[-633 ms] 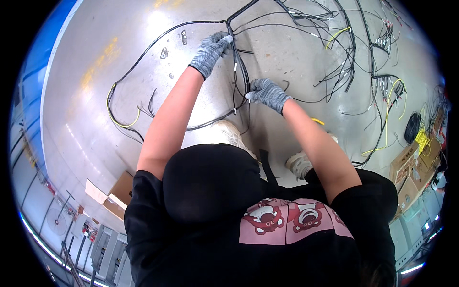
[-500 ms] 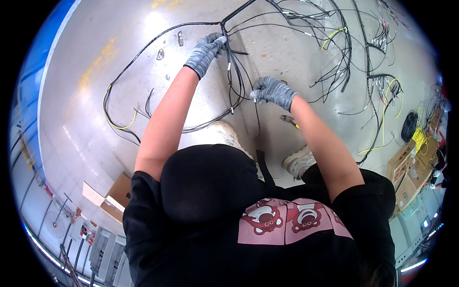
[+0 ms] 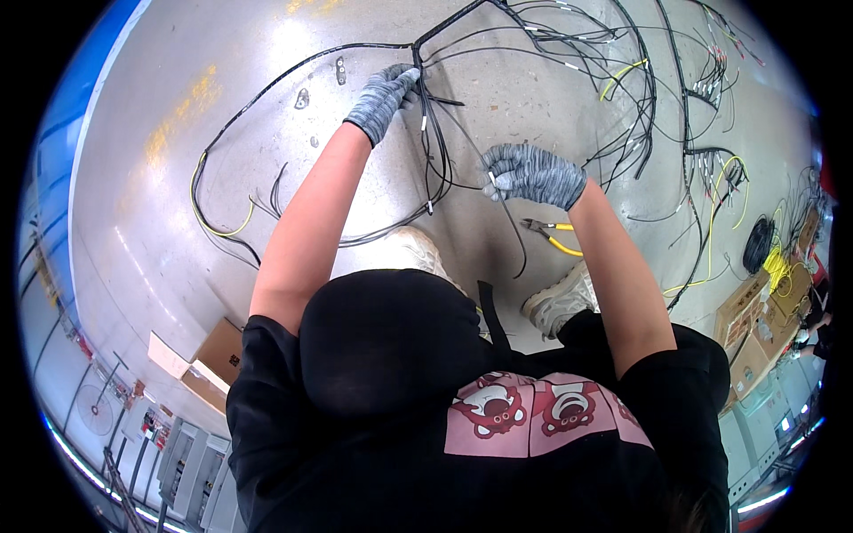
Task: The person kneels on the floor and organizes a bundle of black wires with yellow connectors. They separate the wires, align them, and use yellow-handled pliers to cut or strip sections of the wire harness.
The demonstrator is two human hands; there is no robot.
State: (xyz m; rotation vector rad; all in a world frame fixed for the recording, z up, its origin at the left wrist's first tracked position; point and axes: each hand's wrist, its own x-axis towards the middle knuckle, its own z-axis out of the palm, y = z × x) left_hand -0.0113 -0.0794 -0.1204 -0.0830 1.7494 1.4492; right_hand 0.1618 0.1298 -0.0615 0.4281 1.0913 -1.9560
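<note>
A black cable harness (image 3: 444, 27) lies on the grey floor and splits into several thin branches. My left hand (image 3: 387, 99), in a grey knit glove, is closed around the wire bundle just below a branching point. In a matching glove, my right hand (image 3: 533, 175) pinches a single black wire (image 3: 514, 233) near its small white label; the wire's loose end curls down below the fingers. Between my hands the wire runs up towards the bundle. Other labelled wires (image 3: 435, 160) hang in a loop beside it. Just below my right hand lie cutting pliers with yellow handles (image 3: 562, 243).
More harness branches (image 3: 644, 98) spread over the floor at right, some with yellow wires. A black cable coil (image 3: 760, 238), a yellow cable coil (image 3: 781, 262) and cardboard boxes (image 3: 745, 306) stand far right. An open carton (image 3: 216, 360) is at lower left. My shoes (image 3: 562, 300) are below my hands.
My right hand has moved right with the wire, drawing it out away from the bundle. The pliers' yellow handles now show more. My left hand stays at the bundle.
</note>
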